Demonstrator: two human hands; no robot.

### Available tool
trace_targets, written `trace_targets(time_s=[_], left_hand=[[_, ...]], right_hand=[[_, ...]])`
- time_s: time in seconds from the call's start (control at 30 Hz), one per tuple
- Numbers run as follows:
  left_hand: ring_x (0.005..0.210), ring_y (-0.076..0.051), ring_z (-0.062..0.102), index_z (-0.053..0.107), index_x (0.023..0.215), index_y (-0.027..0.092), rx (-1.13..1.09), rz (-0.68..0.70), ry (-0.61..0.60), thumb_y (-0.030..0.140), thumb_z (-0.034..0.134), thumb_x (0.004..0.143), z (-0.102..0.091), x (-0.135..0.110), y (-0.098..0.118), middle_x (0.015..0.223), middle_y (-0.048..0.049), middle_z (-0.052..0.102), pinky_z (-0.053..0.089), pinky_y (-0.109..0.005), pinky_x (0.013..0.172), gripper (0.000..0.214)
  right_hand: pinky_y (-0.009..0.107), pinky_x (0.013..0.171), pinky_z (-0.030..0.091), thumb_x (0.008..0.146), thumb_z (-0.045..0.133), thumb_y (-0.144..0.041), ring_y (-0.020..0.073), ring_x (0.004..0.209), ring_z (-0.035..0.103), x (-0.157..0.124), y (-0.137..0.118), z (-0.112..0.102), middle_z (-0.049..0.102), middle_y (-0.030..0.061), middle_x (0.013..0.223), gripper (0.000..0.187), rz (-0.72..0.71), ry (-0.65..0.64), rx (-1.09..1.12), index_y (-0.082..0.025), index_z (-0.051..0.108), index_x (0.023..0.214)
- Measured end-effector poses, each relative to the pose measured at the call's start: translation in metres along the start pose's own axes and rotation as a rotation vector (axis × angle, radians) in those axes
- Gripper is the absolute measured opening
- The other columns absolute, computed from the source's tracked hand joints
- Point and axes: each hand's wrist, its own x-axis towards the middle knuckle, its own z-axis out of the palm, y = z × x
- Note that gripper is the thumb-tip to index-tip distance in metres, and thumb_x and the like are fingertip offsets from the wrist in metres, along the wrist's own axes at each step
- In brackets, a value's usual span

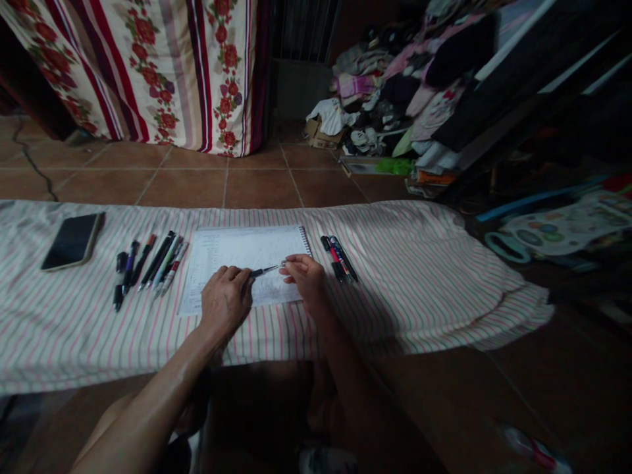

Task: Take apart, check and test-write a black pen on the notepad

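Note:
Over a spiral notebook page (232, 247), a slim pen (266, 270) is stretched between my two hands, dark at its left end and pale toward the right. My left hand (224, 296) is closed round the dark end, its knuckles up. With thumb and fingertips, my right hand (303, 273) pinches the pale end; whether a small part is separate there I cannot make out. To the left of the page lie several pens (160, 263). A smaller group of pens (340, 257) rests just right of the notebook.
A striped cloth (409, 283) covers the low table. On its left lies a phone (72, 241). Beyond are a tiled floor (192, 178), a flowered curtain (172, 72) and a heap of clothes (395, 92). A pale plastic item (557, 227) stands at the right.

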Motion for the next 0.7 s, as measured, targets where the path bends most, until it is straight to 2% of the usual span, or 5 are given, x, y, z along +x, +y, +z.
trace_targets(time_s=[0.2, 0.3, 0.47, 0.7], left_hand=[[0.082, -0.023, 0.053, 0.063, 0.097, 0.019, 0.001, 0.006, 0.011, 0.03, 0.036, 0.09, 0.002, -0.001, -0.002, 0.084, -0.007, 0.065, 0.04, -0.033, 0.069, 0.03], [0.082, -0.024, 0.053, 0.063, 0.096, 0.019, 0.013, 0.005, 0.009, 0.03, 0.036, 0.09, 0.002, -0.001, -0.002, 0.084, -0.0069, 0.064, 0.04, -0.033, 0.068, 0.03], [0.082, -0.023, 0.053, 0.063, 0.095, 0.02, 0.01, 0.003, -0.001, 0.03, 0.036, 0.09, 0.001, -0.001, -0.002, 0.083, -0.0072, 0.064, 0.04, -0.033, 0.068, 0.03], [0.082, -0.024, 0.053, 0.063, 0.095, 0.019, 0.014, 0.006, 0.006, 0.03, 0.035, 0.09, 0.001, -0.001, -0.002, 0.082, -0.0073, 0.064, 0.039, -0.034, 0.068, 0.03]], right_hand=[[0.02, 0.043, 0.044, 0.071, 0.052, -0.028, 0.0178, 0.068, 0.068, -0.002, -0.004, -0.008, 0.068, 0.0029, 0.069, 0.018, -0.08, -0.024, -0.196, -0.017, 0.06, 0.083], [0.024, 0.053, 0.049, 0.074, 0.05, -0.028, 0.0179, 0.073, 0.068, -0.005, -0.007, -0.012, 0.069, 0.0024, 0.074, 0.02, -0.134, -0.048, -0.346, -0.02, 0.063, 0.087], [0.03, 0.072, 0.051, 0.075, 0.052, -0.028, 0.0182, 0.078, 0.066, -0.007, -0.011, -0.011, 0.07, 0.0031, 0.08, 0.018, -0.219, 0.04, -0.486, -0.022, 0.066, 0.084], [0.03, 0.072, 0.049, 0.078, 0.054, -0.03, 0.0187, 0.077, 0.065, -0.008, -0.01, -0.008, 0.071, 0.0025, 0.079, 0.014, -0.261, 0.073, -0.605, -0.024, 0.066, 0.081]])
